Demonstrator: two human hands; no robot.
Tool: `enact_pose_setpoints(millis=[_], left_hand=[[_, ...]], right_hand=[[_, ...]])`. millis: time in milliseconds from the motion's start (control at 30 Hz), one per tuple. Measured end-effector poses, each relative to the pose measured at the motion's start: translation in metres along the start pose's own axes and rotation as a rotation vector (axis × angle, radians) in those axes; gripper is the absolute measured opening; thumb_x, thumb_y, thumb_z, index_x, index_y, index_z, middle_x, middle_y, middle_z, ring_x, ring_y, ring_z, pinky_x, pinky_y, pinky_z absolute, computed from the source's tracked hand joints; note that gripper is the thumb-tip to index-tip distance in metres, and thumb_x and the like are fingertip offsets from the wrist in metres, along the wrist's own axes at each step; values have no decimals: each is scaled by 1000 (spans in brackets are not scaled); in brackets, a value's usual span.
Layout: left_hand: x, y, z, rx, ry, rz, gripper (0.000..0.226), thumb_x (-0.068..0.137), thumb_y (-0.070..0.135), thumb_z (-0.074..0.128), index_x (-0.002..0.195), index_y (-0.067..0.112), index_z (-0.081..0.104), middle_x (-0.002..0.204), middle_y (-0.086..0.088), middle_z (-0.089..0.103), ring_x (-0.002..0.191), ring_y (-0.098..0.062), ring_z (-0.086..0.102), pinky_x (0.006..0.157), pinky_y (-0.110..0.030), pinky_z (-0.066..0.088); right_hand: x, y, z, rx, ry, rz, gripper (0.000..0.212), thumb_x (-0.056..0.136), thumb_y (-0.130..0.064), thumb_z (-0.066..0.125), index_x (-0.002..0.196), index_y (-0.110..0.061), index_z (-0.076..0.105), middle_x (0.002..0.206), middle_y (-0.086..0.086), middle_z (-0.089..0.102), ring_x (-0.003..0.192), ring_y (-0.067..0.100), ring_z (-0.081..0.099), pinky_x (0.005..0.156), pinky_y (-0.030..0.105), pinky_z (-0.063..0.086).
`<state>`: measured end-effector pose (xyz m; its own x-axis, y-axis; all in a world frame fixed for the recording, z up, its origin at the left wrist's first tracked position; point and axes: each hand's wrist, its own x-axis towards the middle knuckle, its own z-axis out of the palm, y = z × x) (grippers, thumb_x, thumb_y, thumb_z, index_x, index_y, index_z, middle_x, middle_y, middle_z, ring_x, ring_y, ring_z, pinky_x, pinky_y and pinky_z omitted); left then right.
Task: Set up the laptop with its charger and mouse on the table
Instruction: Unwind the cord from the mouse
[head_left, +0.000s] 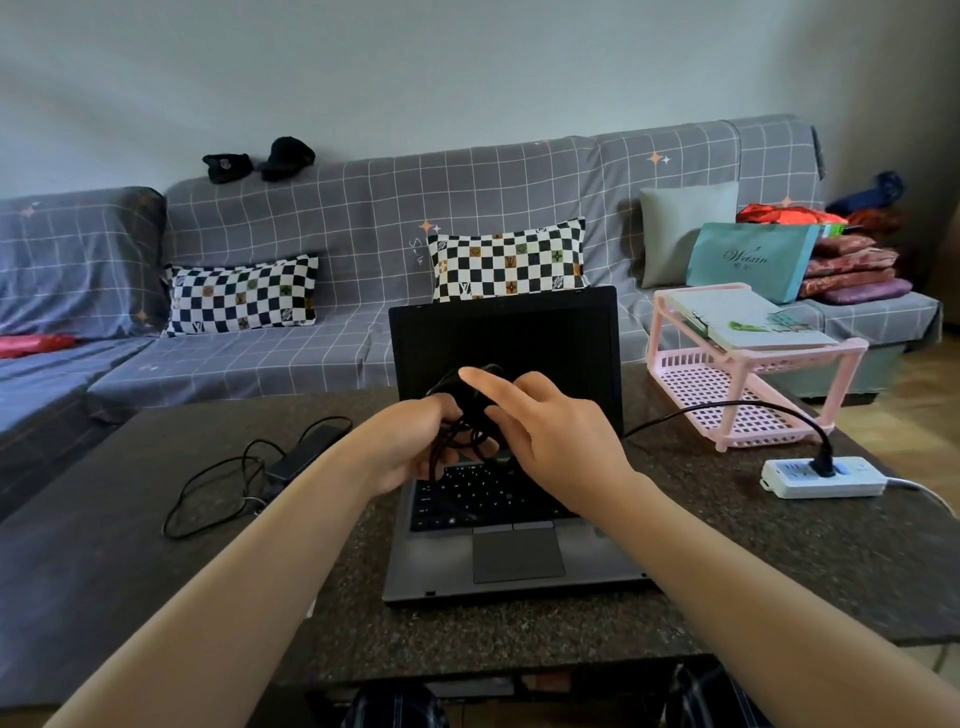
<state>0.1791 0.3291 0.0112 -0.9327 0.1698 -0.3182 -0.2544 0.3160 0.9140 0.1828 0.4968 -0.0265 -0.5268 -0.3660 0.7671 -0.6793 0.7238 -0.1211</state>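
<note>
Behind the table we see a long sofa under a grey grid-patterned cover (363, 218), with two black-and-white checkered pillows (241, 293) and a plain grey-green cushion (685, 234) on it. At its right end stands a teal paper bag (750, 260) beside folded red fabrics (852, 265). We also see two black caps (260, 158) on the backrest and a pink plastic two-tier rack (737, 369).

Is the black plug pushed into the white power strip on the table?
Yes, the black plug stands seated in the white power strip, its cable arching away.
</note>
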Motion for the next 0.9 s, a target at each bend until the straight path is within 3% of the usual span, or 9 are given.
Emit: enact_pose_setpoints(millis=[133,300,367,433,500,600,733,800,900], left_hand=[[-5,2,5,113,-12,2,33,96,24,31,87,11,60,70,-2,71,66,-16,53,60,-27,34],[-9,-1,6,290,-100,46,44,97,25,24,109,7,62,104,-10,71,85,-16,61,67,-27,42],[-8,-4,4,279,-70,53,44,96,23,25,108,5,64,103,-10,71,86,-17,62,69,-28,46],[-7,-6,3,143,18,80,41,97,21,28,109,7,65,101,-10,71,86,-18,65,68,-27,49],[-5,-10,-1,-47,111,121,34,97,16,34,111,12,65,103,-9,71,87,-18,67,70,-29,52],[-8,-16,-3,-260,65,157,32,96,3,37,103,14,66,97,-4,71,88,-19,67,76,-34,54],[-15,-16,-1,-275,-47,220,34,91,-6,44,79,13,70,84,-3,70,87,-18,65,87,-37,52],[-17,-12,-2,-432,-73,208,37,88,-3,45,72,12,75,74,-2,69,78,-15,64,84,-32,50],[-15,-7,-5,-723,-82,231,30,84,8,47,87,5,76,62,-1,62,66,-13,61,84,-33,47]], right_hand=[[-2,-1,5,-57,20,-11,30,90,-27,44,108,-14,64,80,4,62,36,18,47,31,25,37],[0,6,13,-150,-70,-108,19,77,-22,67,96,-18,66,72,4,56,34,16,36,32,18,22],[1,7,11,-136,-112,-78,16,75,-19,72,91,-17,67,71,4,58,37,20,43,33,24,31],[6,6,5,48,-78,164,9,89,-23,58,88,-16,63,71,1,62,51,19,55,46,29,43],[13,9,0,341,-56,538,23,97,-27,45,80,-17,58,67,-2,62,58,10,56,53,18,41],[20,11,-3,803,-49,957,31,99,-30,40,81,-17,63,69,0,63,67,13,58,69,24,47],[18,19,0,1018,-126,952,32,99,-33,40,104,-21,69,73,2,62,73,14,59,76,32,49],[19,21,1,902,-273,945,37,98,-39,41,108,-18,70,80,3,66,78,15,61,80,31,47],[19,13,-3,706,-507,886,48,95,-49,41,93,-15,75,86,6,69,84,19,63,87,35,46]])
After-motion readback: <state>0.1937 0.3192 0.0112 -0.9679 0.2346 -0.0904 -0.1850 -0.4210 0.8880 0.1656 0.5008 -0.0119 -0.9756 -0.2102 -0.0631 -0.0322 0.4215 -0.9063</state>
